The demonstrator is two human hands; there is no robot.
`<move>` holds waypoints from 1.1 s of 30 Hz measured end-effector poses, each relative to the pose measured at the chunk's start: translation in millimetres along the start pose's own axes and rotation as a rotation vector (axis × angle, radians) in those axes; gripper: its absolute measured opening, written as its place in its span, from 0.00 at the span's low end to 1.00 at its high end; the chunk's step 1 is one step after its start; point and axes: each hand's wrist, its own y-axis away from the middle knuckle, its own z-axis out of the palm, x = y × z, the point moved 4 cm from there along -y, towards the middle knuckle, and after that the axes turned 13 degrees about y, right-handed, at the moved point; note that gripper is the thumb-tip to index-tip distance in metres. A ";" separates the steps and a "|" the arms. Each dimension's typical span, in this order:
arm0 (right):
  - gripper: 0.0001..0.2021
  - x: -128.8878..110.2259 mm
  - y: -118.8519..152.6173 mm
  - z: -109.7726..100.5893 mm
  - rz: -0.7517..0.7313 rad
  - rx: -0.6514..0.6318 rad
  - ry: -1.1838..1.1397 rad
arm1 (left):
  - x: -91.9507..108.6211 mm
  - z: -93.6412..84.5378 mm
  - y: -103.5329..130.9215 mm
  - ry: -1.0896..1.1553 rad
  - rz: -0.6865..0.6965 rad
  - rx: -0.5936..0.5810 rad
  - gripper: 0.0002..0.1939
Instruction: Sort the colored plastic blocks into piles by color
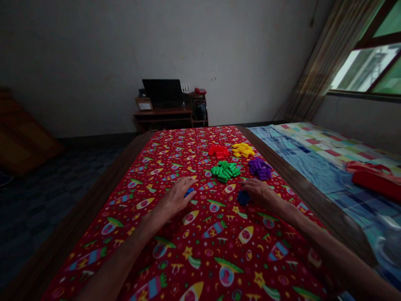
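My left hand (179,194) is low over the left-middle of the red cloth, its thumb and fingers closed around small blue plastic pieces (189,192), mostly hidden by the hand. On the right, my right hand (258,192) reaches in with fingers stretched over the far edge of a small dark blue pile (243,198); its thumb is hard to make out. Just beyond the hands lie short stick-like plastic pieces sorted by colour: a green pile (224,170), a purple pile (260,168), a red pile (218,151) and a yellow pile (243,150).
A patterned red cloth (216,251) covers the long table, leaving its brown wooden edge (291,175) bare. To the right is a bed (319,154) with a red bag (376,182). A desk (163,112) with a black monitor (162,93) stands against the far wall.
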 end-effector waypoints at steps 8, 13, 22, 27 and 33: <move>0.10 -22.1 1.3 -6.4 0.061 -0.001 0.135 | -17.0 3.4 20.2 -0.072 -0.120 -0.122 0.19; 0.06 -36.0 -1.0 4.0 -0.048 -0.103 0.144 | -11.9 -0.6 6.5 0.001 -0.163 -0.077 0.18; 0.12 -39.2 -14.5 7.9 -0.020 0.098 0.045 | 11.7 2.3 -14.3 0.378 -0.237 0.055 0.29; 0.20 -78.6 -33.6 4.8 -0.120 0.169 -0.039 | 43.6 22.6 -9.4 0.770 -0.340 -0.121 0.34; 0.16 -89.2 -41.5 -13.3 -0.149 0.089 -0.053 | 56.5 36.9 -3.1 0.880 -0.337 -0.227 0.35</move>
